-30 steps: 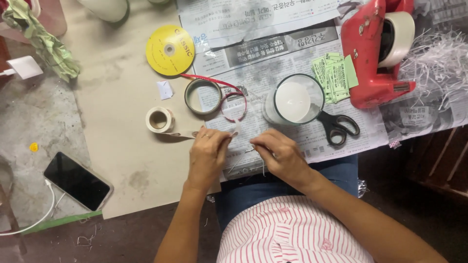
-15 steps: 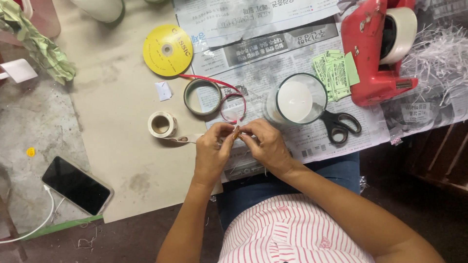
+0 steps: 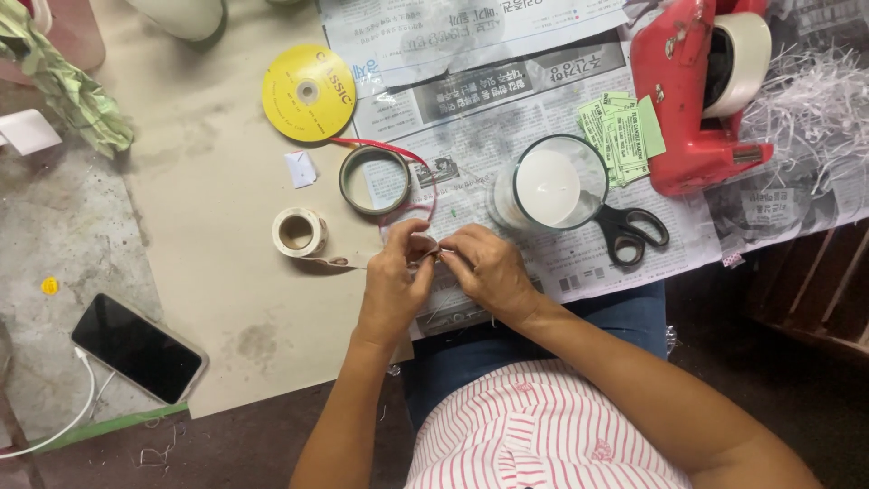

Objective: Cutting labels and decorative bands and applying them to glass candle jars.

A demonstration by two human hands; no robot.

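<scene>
Both hands pinch thin red ribbon over newspaper

Thin red ribbon (image 3: 425, 186) loops from the flat yellow ribbon spool (image 3: 309, 92) down to the fingertips, its end hidden between them. Left hand (image 3: 396, 281) and right hand (image 3: 484, 270) meet knuckles-up, fingers closed narrow on that end. Below lies printed newspaper (image 3: 507, 109) on tan paper sheet (image 3: 226, 226); small beige tape roll (image 3: 298, 232) just left

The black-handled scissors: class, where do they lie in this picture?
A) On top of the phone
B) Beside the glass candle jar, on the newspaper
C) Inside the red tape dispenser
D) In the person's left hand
B: the scissors lie flat on the newspaper, their blades reaching the glass candle jar.
</scene>
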